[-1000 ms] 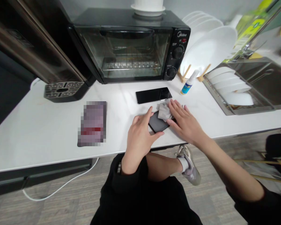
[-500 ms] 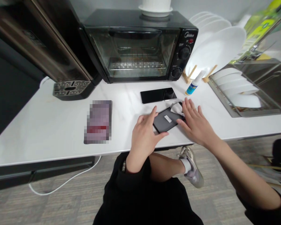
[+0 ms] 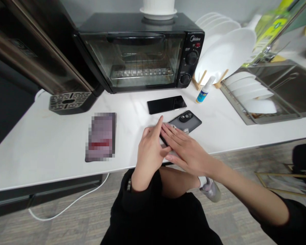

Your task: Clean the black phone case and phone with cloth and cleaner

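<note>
Since the earlier frame, my right hand [image 3: 186, 149] has slid along with its crumpled pale cloth [image 3: 185, 130], leaving the far end of the face-down smartphone [image 3: 195, 123] for the near end, so the camera module [image 3: 186, 116] now shows bare. That hand lies flat, fingers straight and together, pressing the cloth down; most of the cloth is hidden beneath it. My left hand [image 3: 150, 149] straddles the phone's near end, thumb and forefinger spread around its corners to hold it steady on the white desk [image 3: 53, 149]; the right fingers overlap the left thumb.

I take this to be the middle of wiping the phone's back. Another stroke, I judge, calls for light, even pressure outward, with the left grip firm so the phone does not skid.

Left of my hands lies a flat, phone-shaped thing [image 3: 100, 136], pixelated past reading. Just beyond the phone, a second smartphone [image 3: 167, 104] rests screen up. Near it stands a white-capped spray bottle [image 3: 203, 91]; I cannot tell how full it is. Farther back, the toaster oven [image 3: 112, 23] holds a wire rack [image 3: 142, 72], the wooden holder [image 3: 200, 81] keeps white plates [image 3: 225, 56] on edge, and the sink [image 3: 241, 112] has white dishes [image 3: 247, 85] leaning inside.
</note>
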Motion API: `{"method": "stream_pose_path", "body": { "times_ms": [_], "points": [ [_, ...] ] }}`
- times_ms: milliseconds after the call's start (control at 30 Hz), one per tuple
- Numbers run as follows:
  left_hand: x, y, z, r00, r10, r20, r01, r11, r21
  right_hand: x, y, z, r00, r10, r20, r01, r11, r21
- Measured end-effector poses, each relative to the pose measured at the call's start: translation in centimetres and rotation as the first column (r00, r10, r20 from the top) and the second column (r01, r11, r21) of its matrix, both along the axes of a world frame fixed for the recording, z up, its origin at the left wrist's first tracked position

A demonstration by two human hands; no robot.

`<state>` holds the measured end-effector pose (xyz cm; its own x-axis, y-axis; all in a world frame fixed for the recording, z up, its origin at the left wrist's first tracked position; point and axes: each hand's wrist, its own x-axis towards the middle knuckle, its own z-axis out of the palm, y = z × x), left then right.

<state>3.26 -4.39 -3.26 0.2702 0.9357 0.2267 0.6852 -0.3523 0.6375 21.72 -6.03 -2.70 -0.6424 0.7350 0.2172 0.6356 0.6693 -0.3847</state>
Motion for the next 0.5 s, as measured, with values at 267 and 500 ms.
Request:
{"method": "stream_pose_path", "body": {
  "times_ms": [267,500],
  "points": [
    [0.3,-0.2,0.6,1.0,-0.001,0.0,0.001,1.0,-0.004,6.9,0.8,-0.4,0.972,-0.165,0.167,0.15,0.984,0.101],
    [0.3,-0.2,0.2,1.0,-0.023,0.0,0.023,0.999,0.035,3.8,3.9,-1.9,0.9,-0.435,0.015,0.432,0.898,0.086]
  ]
}}
